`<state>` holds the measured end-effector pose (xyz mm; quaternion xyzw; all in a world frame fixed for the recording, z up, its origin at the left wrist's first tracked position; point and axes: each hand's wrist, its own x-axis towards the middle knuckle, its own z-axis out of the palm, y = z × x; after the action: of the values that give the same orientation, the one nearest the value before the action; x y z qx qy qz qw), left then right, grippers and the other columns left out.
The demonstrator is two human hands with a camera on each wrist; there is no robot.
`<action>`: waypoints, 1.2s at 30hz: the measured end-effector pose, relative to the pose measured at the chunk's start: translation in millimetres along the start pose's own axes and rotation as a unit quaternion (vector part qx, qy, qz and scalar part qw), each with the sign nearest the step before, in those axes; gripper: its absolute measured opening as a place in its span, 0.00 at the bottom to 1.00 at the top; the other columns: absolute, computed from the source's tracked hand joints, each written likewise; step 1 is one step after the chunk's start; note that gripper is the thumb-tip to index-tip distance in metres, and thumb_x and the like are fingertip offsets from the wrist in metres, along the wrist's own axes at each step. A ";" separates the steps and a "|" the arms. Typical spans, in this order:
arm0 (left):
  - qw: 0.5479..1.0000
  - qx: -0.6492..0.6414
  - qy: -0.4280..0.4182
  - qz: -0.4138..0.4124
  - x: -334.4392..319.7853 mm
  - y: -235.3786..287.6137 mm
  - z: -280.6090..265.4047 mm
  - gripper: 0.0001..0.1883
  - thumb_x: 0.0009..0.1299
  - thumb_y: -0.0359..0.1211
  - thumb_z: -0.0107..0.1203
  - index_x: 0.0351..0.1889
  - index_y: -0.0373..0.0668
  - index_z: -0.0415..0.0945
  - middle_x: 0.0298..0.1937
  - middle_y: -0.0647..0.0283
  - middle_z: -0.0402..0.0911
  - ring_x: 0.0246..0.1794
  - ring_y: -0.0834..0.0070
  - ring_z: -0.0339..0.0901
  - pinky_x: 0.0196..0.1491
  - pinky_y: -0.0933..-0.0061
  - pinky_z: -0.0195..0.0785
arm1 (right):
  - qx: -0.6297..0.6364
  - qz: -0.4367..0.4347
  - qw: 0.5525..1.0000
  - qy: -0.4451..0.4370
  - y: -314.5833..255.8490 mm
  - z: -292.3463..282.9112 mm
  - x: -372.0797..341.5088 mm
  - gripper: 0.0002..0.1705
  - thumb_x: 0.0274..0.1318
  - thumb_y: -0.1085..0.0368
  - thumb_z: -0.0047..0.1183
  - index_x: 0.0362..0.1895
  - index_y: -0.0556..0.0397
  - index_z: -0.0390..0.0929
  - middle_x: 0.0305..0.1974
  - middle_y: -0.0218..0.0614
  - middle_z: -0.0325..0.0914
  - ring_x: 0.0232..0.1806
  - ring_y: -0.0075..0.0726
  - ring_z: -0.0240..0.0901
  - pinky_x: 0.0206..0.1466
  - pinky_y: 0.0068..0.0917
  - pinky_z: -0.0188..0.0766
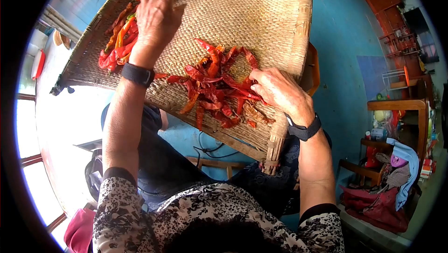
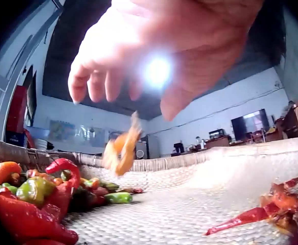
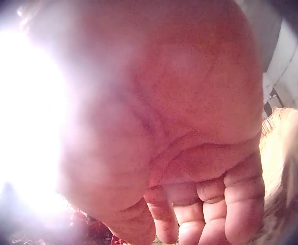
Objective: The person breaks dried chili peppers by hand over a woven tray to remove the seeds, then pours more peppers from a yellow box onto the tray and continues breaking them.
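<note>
My left hand (image 1: pixel 158 19) is over the far left of a woven basket tray (image 1: pixel 261 5), above a row of glossy red, orange and green chili peppers (image 1: pixel 122 43). In the left wrist view its fingers hang loose, and a blurred orange chili pepper (image 2: pixel 122 150) is in the air below them, apart from the fingertips. My right hand (image 1: pixel 282 92) is at the right side of a pile of wrinkled, dried red chili peppers (image 1: pixel 212 82). Its fingers bend down onto the pile's edge; with the fingertips partly hidden, I cannot tell whether they pinch a pepper.
The tray tilts across my lap, its raised rim (image 1: pixel 303 10) at the right and a bound corner (image 1: pixel 270 159) near my knee. Under it is a wooden stool or frame (image 1: pixel 214 163) with a black cable (image 1: pixel 207 150). A chair with cloths (image 1: pixel 378 206) stands at right.
</note>
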<state>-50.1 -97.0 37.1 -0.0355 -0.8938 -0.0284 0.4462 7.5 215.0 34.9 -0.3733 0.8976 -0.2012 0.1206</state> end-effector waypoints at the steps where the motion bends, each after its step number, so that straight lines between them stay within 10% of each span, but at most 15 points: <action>1: 1.000 -0.011 0.007 0.000 4.2 -0.7 -3.4 0.25 0.60 0.34 0.64 0.56 0.47 0.72 0.55 0.56 0.75 0.55 0.59 0.71 0.58 0.59 0.65 | -0.012 -0.035 0.998 0.047 1.2 2.2 -1.1 0.14 0.58 0.62 0.54 0.44 0.57 0.73 0.34 0.46 0.73 0.40 0.51 0.68 0.46 0.39 0.66; 10: 0.930 -0.232 -0.249 0.141 -42.1 68.3 2.0 0.17 0.67 0.35 0.57 0.53 0.43 0.74 0.58 0.54 0.72 0.57 0.62 0.70 0.58 0.63 0.70 | -0.061 -0.020 0.992 -0.113 -4.2 7.8 13.7 0.17 0.50 0.62 0.60 0.43 0.58 0.74 0.34 0.49 0.77 0.37 0.57 0.73 0.41 0.45 0.69; 15: 0.861 -0.334 -0.338 0.180 -68.0 100.2 0.8 0.15 0.63 0.32 0.58 0.47 0.39 0.75 0.46 0.53 0.78 0.48 0.59 0.76 0.51 0.63 0.72 | -0.052 -0.094 0.993 -0.047 5.5 14.6 -1.8 0.16 0.51 0.66 0.57 0.45 0.54 0.71 0.36 0.41 0.71 0.44 0.47 0.67 0.48 0.41 0.66; 18: 0.839 -0.410 -0.322 0.157 -78.4 111.4 4.0 0.12 0.65 0.33 0.54 0.44 0.38 0.74 0.38 0.51 0.77 0.43 0.54 0.76 0.46 0.59 0.70 | 0.168 -0.040 0.984 -0.052 10.5 4.8 9.0 0.10 0.59 0.70 0.48 0.24 0.52 0.64 0.19 0.31 0.61 0.18 0.29 0.60 0.22 0.29 0.65; 19: 0.825 -0.418 -0.354 0.142 -74.3 112.1 1.8 0.12 0.67 0.34 0.53 0.44 0.37 0.74 0.36 0.50 0.77 0.40 0.53 0.76 0.44 0.58 0.70 | 0.063 -0.039 0.997 -0.008 6.6 4.8 9.6 0.12 0.60 0.70 0.49 0.23 0.52 0.64 0.18 0.27 0.58 0.16 0.21 0.56 0.16 0.25 0.59; 24: 0.779 -0.511 -0.357 0.077 -58.9 114.4 -9.9 0.11 0.71 0.37 0.52 0.42 0.39 0.75 0.34 0.51 0.80 0.36 0.51 0.78 0.38 0.56 0.70 | 0.049 0.046 0.992 0.111 -16.4 -19.4 4.0 0.05 0.55 0.70 0.54 0.31 0.58 0.72 0.26 0.47 0.76 0.25 0.51 0.74 0.29 0.40 0.69; 32: 0.825 -0.448 -0.334 0.081 -45.9 97.4 -17.1 0.10 0.70 0.33 0.52 0.44 0.38 0.76 0.33 0.52 0.80 0.34 0.55 0.80 0.38 0.59 0.74 | 0.007 -0.005 0.967 0.253 -31.0 -26.5 5.2 0.10 0.58 0.68 0.54 0.43 0.58 0.76 0.39 0.49 0.76 0.46 0.54 0.73 0.46 0.42 0.70; 36: 0.936 -0.311 -0.155 0.054 -22.2 45.2 3.6 0.07 0.68 0.33 0.49 0.41 0.46 0.76 0.27 0.57 0.80 0.27 0.59 0.81 0.27 0.62 0.75 | -0.039 0.019 0.945 0.323 -16.4 -26.9 6.8 0.13 0.58 0.70 0.53 0.47 0.58 0.76 0.39 0.50 0.76 0.45 0.55 0.74 0.46 0.40 0.71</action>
<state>-35.7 -52.6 18.1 -0.2246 -0.8950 -0.2751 0.2699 3.1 206.8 65.9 -0.2755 0.9024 -0.2737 -0.1868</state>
